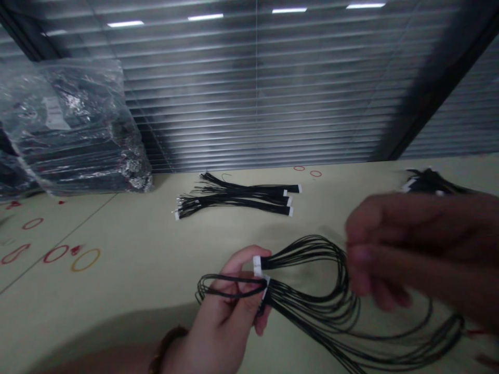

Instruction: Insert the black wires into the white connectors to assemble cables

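Observation:
My left hand [230, 311] is closed on a bundle of thin black wires [323, 306], pinching it just behind its white connectors [258, 266]. The wires loop out to the right and down across the table. My right hand [393, 254] hovers blurred over the top of the loop, fingers curled close to the wires; whether it grips them is unclear. A bracelet shows on my left wrist [166, 345].
A pile of finished black wire bundles [237, 200] lies further back on the pale table [136, 270]. Plastic bags of dark cables [74, 135] stand at the back left. More wires [429, 182] lie at the far right. Rubber bands [83, 259] are scattered at the left. Window blinds run behind.

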